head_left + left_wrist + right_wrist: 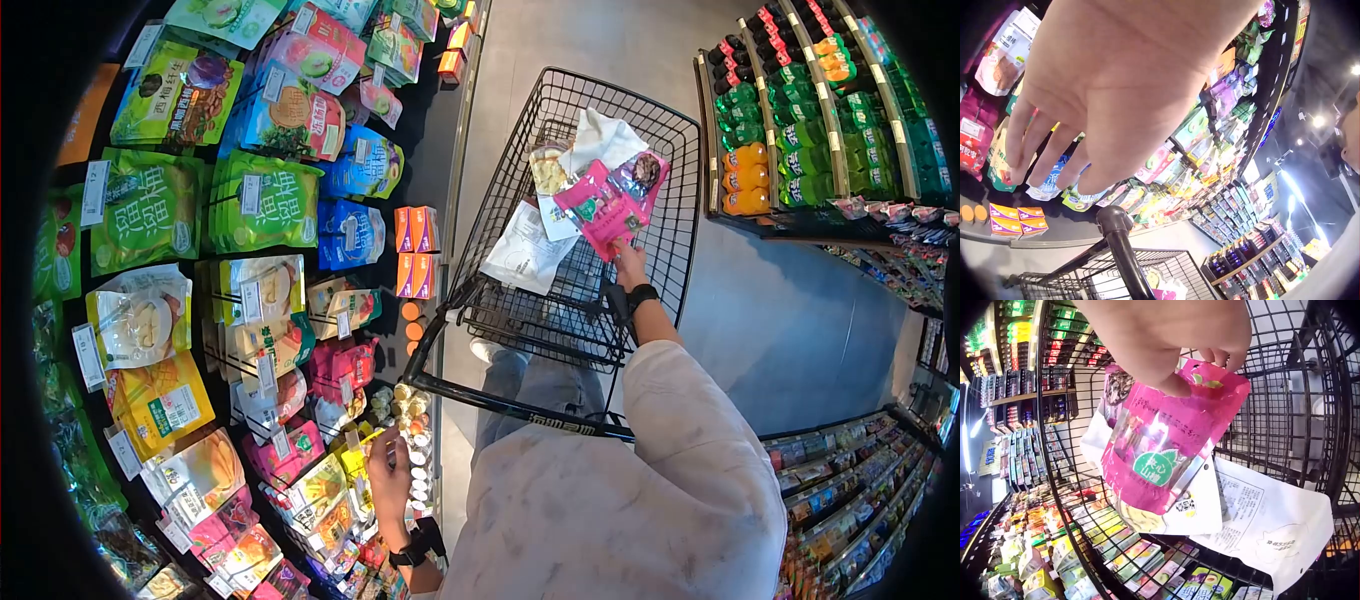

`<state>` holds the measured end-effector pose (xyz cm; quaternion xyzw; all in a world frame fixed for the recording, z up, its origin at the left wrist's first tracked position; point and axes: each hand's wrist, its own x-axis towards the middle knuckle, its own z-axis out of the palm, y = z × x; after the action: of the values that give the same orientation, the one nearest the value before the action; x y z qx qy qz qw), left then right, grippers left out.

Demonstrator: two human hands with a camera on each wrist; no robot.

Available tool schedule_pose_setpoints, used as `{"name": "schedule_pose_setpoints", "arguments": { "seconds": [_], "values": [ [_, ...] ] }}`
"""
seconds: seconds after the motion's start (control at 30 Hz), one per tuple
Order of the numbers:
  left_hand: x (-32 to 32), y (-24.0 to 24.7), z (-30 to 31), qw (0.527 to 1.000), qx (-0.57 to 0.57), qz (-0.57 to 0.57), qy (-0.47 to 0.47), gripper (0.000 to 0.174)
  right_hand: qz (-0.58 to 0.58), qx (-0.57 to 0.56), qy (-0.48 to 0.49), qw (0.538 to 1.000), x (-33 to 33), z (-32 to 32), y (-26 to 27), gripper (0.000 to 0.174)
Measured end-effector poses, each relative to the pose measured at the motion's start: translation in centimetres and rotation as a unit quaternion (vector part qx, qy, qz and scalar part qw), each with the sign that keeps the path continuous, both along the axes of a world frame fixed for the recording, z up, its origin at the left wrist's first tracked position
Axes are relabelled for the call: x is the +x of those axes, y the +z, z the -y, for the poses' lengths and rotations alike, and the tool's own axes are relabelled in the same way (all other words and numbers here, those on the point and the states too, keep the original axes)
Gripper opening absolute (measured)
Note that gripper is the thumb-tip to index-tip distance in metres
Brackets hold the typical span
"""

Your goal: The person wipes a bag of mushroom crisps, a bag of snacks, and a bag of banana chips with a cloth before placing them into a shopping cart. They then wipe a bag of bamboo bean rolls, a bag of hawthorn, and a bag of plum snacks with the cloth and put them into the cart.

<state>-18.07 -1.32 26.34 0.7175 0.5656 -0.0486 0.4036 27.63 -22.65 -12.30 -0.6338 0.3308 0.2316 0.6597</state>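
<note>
My right hand (630, 268) reaches into the wire shopping cart (690, 130) and pinches a pink snack pouch (1154, 440) by one end, thumb in front and fingertips behind. The pouch has a green oval label and a clear window. It overlaps a white pouch (1200, 509) and another pink-edged pouch (642, 172) in the cart. A white pouch with printed text (530, 250) lies closer to the handle. My left hand (388, 478) is beside the snack shelf, fingers loosely bent, holding nothing. In the left wrist view its fingers (1054, 147) overlap hanging snack bags.
Hanging snack pouches (145, 205) fill the shelf on the left. Orange and purple boxes (416, 240) stand on its lower ledge. The cart handle (520, 412) crosses before my body. Drink shelves (790, 130) stand to the right across the grey floor (780, 320).
</note>
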Motion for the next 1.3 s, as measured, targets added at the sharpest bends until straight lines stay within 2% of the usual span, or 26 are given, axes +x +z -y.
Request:
{"name": "schedule_pose_setpoints", "arguments": {
  "seconds": [0.03,0.17,0.23,0.27,0.33,0.43,0.53,0.6,0.67,0.7,0.73,0.77,0.8,0.87,0.93,0.97,1.0,1.03,1.1,1.13,1.2,1.23,1.3],
  "values": [
    [0.0,0.1,-0.1,1.0,-0.002,-0.002,-0.001,0.026,0.015,0.046,-0.017,0.999,-0.2,0.1,0.1,0.089],
    [-0.7,-0.2,-0.3,1.0,-0.002,-0.017,-0.007,0.026,-0.011,0.098,-0.018,0.995,0.5,1.2,-1.2,0.085],
    [-1.1,-0.3,-0.3,1.0,0.008,-0.026,-0.011,0.026,-0.007,0.002,0.015,1.0,0.7,1.5,-1.9,0.033],
    [-1.1,-0.2,-0.3,1.0,0.009,-0.009,-0.01,0.027,-0.008,0.0,0.017,1.0,0.7,1.7,-2.2,0.033],
    [-1.5,-0.4,-0.4,1.0,0.008,0.006,-0.012,0.029,-0.029,0.106,0.018,0.994,0.2,1.4,0.2,0.022],
    [-2.0,-1.1,-0.8,0.999,0.017,0.021,-0.026,0.029,-0.058,0.127,-0.041,0.989,-0.3,1.0,0.2,0.024],
    [-2.1,-1.4,-1.3,0.999,0.016,0.015,-0.023,0.027,-0.056,0.105,-0.048,0.992,-0.6,0.2,1.8,0.02],
    [-2.7,-2.4,-1.9,0.995,0.065,0.024,-0.078,0.026,-0.041,0.105,-0.024,0.993,-0.4,-0.4,4.1,0.017],
    [-1.1,-1.6,-2.4,0.992,0.057,0.08,-0.083,0.025,-0.027,0.289,-0.059,0.955,0.0,-0.2,4.4,0.021],
    [0.1,-0.7,-2.6,0.993,0.032,0.087,-0.075,0.024,0.014,0.339,-0.068,0.938,-0.3,-1.1,8.0,0.026],
    [1.2,0.0,-2.9,0.993,0.007,0.095,-0.068,0.024,0.023,0.337,-0.062,0.939,-0.4,-1.6,11.5,0.026],
    [1.7,-0.5,-3.1,0.984,0.024,0.149,-0.09,0.024,0.02,0.384,-0.04,0.922,-0.7,-2.0,14.8,0.027],
    [2.8,0.4,-3.3,0.982,0.027,0.138,-0.125,0.025,0.017,0.431,-0.017,0.902,-1.0,-2.6,18.1,0.029],
    [5.2,1.7,-3.3,0.961,0.005,0.219,-0.166,0.026,0.047,0.405,0.032,0.913,-2.9,-4.1,24.3,0.029],
    [7.1,2.3,-3.1,0.934,-0.083,0.296,-0.182,0.026,0.062,0.402,0.083,0.91,-5.6,-6.8,31.9,0.033],
    [8.0,2.4,-3.0,0.91,-0.141,0.342,-0.186,0.027,0.052,0.463,0.096,0.88,-6.6,-7.9,34.3,0.035],
    [8.9,1.8,-3.1,0.892,-0.157,0.353,-0.234,0.029,0.039,0.521,0.109,0.846,-7.8,-9.0,36.6,0.038],
    [9.7,2.2,-3.3,0.853,-0.221,0.386,-0.273,0.045,0.048,0.521,0.115,0.844,-9.0,-10.2,38.9,0.038],
    [11.0,3.1,-2.4,0.807,-0.29,0.438,-0.268,0.072,-0.044,0.689,0.065,0.72,-11.7,-12.7,43.2,0.044],
    [11.6,3.7,-2.1,0.806,-0.284,0.444,-0.27,0.072,-0.04,0.692,0.072,0.717,-13.1,-14.1,45.7,0.044],
    [12.4,4.8,-1.8,0.69,-0.384,0.533,-0.304,0.092,-0.167,0.815,-0.045,0.553,-15.6,-16.7,50.6,0.047],
    [12.6,5.0,-1.6,0.69,-0.378,0.536,-0.307,0.092,-0.166,0.817,-0.039,0.551,-16.6,-17.7,52.4,0.047],
    [12.7,5.2,-1.3,0.622,-0.438,0.568,-0.313,0.095,-0.229,0.877,-0.076,0.415,-18.4,-19.4,55.0,0.05]
  ]
}}
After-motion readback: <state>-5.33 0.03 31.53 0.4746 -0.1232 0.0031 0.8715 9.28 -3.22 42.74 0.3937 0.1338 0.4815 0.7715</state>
